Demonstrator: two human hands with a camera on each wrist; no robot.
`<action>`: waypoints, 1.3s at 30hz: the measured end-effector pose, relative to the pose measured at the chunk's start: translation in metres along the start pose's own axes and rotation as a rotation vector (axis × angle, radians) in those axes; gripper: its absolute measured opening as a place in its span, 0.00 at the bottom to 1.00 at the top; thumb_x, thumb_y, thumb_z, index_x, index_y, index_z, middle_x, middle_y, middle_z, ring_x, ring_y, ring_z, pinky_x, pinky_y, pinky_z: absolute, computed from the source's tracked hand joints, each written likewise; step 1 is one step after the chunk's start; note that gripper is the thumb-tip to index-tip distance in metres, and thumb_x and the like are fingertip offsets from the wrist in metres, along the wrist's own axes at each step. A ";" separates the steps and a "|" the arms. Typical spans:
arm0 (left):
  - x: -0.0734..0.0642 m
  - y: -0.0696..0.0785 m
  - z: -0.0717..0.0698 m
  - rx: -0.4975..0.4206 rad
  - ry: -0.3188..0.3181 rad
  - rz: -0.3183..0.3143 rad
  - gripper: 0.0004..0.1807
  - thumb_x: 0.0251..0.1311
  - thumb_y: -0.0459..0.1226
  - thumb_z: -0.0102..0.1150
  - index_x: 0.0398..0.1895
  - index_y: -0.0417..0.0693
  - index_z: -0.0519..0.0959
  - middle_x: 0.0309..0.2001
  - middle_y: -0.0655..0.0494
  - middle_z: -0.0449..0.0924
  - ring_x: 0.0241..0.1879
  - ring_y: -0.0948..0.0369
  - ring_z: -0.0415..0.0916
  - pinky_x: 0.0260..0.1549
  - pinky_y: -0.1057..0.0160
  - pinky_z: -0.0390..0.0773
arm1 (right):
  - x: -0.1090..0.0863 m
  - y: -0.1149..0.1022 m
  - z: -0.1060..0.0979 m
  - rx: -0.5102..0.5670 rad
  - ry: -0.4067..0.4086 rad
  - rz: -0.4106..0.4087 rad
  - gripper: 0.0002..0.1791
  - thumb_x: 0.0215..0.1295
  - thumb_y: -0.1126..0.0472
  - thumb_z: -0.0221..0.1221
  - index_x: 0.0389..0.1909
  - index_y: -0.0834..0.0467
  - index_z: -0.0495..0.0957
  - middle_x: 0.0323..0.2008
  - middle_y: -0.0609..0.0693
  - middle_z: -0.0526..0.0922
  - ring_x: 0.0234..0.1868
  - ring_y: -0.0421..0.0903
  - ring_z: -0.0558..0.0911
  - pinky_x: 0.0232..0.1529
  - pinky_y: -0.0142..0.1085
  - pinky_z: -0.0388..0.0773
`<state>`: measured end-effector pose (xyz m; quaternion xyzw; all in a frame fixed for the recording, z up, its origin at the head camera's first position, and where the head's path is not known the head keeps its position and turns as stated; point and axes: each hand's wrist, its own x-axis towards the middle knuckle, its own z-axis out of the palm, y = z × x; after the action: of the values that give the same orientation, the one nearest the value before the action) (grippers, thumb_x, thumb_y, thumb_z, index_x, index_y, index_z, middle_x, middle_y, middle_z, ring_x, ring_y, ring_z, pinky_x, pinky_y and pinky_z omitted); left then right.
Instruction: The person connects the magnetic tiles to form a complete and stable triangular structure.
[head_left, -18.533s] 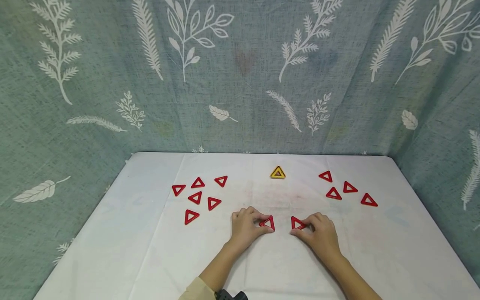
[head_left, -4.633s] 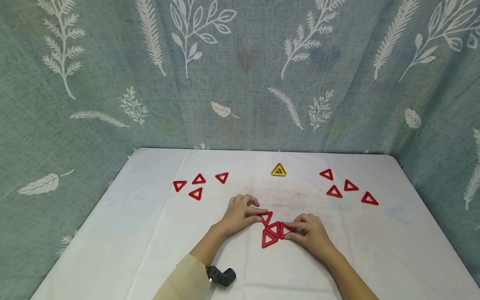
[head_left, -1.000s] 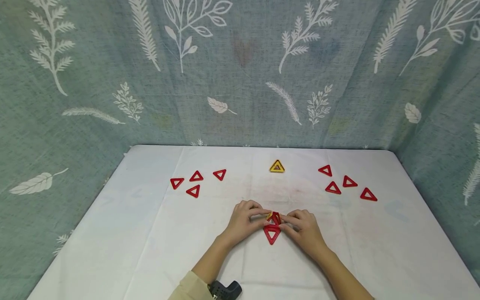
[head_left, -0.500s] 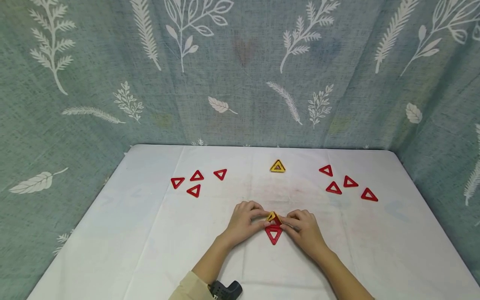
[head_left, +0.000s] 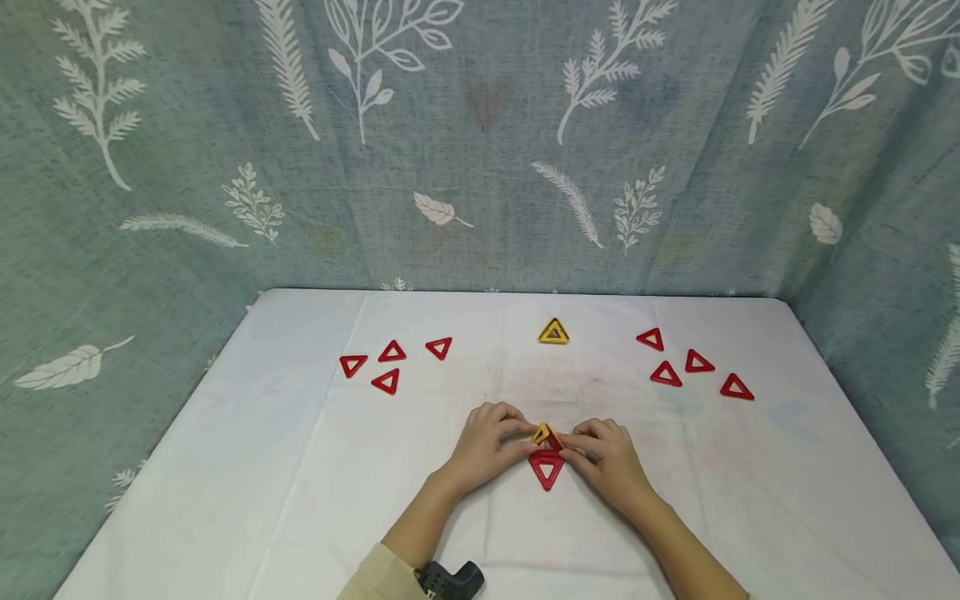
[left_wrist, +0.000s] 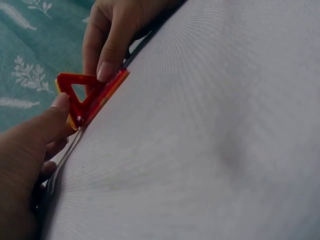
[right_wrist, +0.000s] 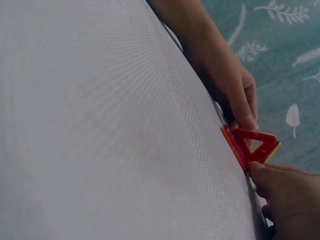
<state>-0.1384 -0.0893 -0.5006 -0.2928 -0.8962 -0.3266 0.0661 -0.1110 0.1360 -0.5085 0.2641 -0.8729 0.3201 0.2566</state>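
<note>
My left hand and right hand meet at the front middle of the table, over a few open-centred triangular tiles. They are joined edge to edge, red on one side and yellow on the other. The left hand pinches a raised tile between thumb and fingers. Opposite it, the right hand pinches another raised tile. These two lean together into a peak. A flat red tile points toward the person in front of them. Fingers hide part of the raised group.
Several loose red triangles, including one red triangle, lie on the white table at the left. Several more, one a red triangle, lie at the right. A yellow triangle sits at the back; a patterned curtain hangs behind.
Two tiles have left the left group since the oldest frame. The joined tiles lay flat 4.6 seconds ago; now some are folded upright. Over the last second the raised ones tilted slightly, showing more yellow.
</note>
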 end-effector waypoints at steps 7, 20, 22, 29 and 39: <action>-0.001 -0.002 -0.004 0.022 -0.067 -0.008 0.21 0.65 0.47 0.53 0.61 0.57 0.75 0.50 0.58 0.71 0.48 0.60 0.64 0.51 0.55 0.63 | -0.002 -0.006 -0.003 -0.032 -0.096 0.042 0.31 0.34 0.40 0.73 0.40 0.54 0.84 0.35 0.45 0.78 0.35 0.41 0.71 0.38 0.39 0.65; 0.000 -0.002 -0.005 0.090 -0.172 -0.005 0.24 0.63 0.54 0.51 0.62 0.64 0.73 0.52 0.61 0.69 0.53 0.61 0.61 0.55 0.55 0.60 | -0.003 -0.013 -0.004 -0.117 -0.248 0.090 0.43 0.31 0.28 0.68 0.48 0.52 0.79 0.44 0.49 0.75 0.42 0.47 0.70 0.43 0.43 0.63; 0.000 -0.003 -0.005 0.077 -0.168 -0.014 0.23 0.63 0.54 0.52 0.60 0.64 0.74 0.52 0.61 0.69 0.53 0.62 0.61 0.54 0.55 0.60 | -0.003 -0.011 -0.004 -0.104 -0.238 0.079 0.41 0.32 0.30 0.70 0.47 0.51 0.80 0.43 0.48 0.75 0.42 0.46 0.70 0.42 0.43 0.63; 0.000 -0.003 -0.003 0.045 -0.079 -0.032 0.23 0.57 0.54 0.59 0.54 0.58 0.78 0.48 0.60 0.71 0.49 0.61 0.63 0.52 0.57 0.64 | -0.004 -0.003 -0.008 -0.020 -0.235 0.062 0.33 0.38 0.39 0.72 0.47 0.50 0.81 0.42 0.45 0.76 0.42 0.43 0.71 0.43 0.41 0.64; 0.000 -0.007 -0.002 0.016 0.019 -0.063 0.25 0.38 0.54 0.73 0.39 0.54 0.82 0.40 0.61 0.74 0.45 0.62 0.66 0.48 0.60 0.68 | -0.002 0.011 -0.016 0.127 -0.236 -0.004 0.22 0.43 0.54 0.74 0.43 0.53 0.83 0.40 0.45 0.77 0.41 0.41 0.72 0.43 0.39 0.69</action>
<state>-0.1429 -0.0948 -0.5032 -0.2610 -0.9069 -0.3240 0.0667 -0.1118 0.1552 -0.5042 0.3173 -0.8745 0.3408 0.1356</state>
